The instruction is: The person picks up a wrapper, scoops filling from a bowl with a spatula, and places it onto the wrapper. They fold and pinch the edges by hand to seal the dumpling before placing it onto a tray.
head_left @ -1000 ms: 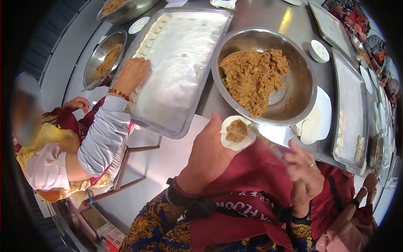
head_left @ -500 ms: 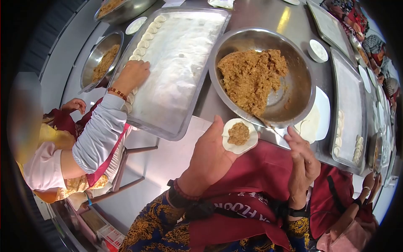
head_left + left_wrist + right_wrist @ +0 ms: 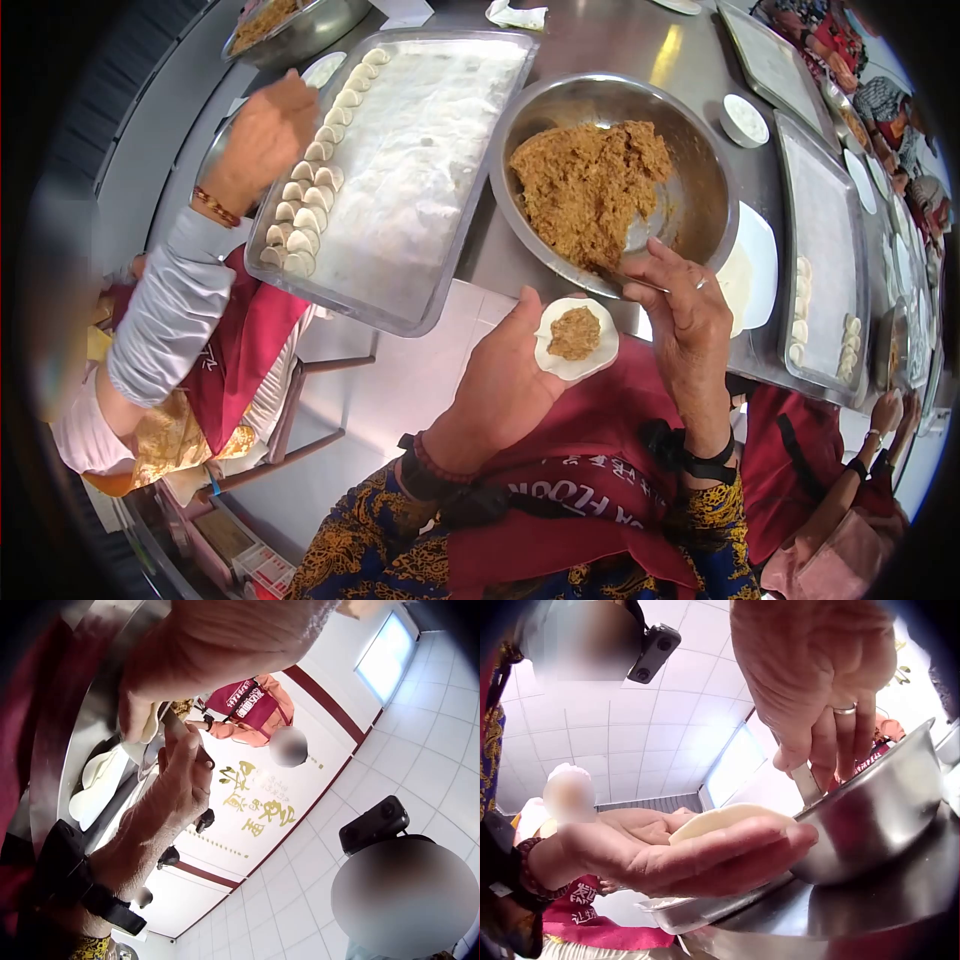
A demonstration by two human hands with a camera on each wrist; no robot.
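Observation:
My left hand [image 3: 500,380] carries a round dough wrapper [image 3: 598,356] on its fairly straight fingers, the thumb upright beside it. A dab of brown minced filling [image 3: 574,333] sits in the wrapper's middle. Right of it, at the near rim of a large steel bowl [image 3: 715,175], my right hand [image 3: 690,315] pinches a flat metal spatula [image 3: 807,786] between thumb and fingers. The blade end overlaps the bowl rim. Inside the bowl lies a big mound of the same filling [image 3: 585,190], heaped to the left.
A floured tray [image 3: 410,190] at left holds rows of folded dumplings [image 3: 305,215]; another person's hand [image 3: 265,135] is over its left edge. A white plate [image 3: 757,270] with wrappers lies right of the bowl. Beyond stand a white cup [image 3: 745,122] and another tray [image 3: 825,220] with dumplings.
My right hand has moved from beside the wrapper to the bowl's near rim with the spatula. The left hand stays nearly still. The neighbour's hand has lifted off the dumpling row toward the upper left.

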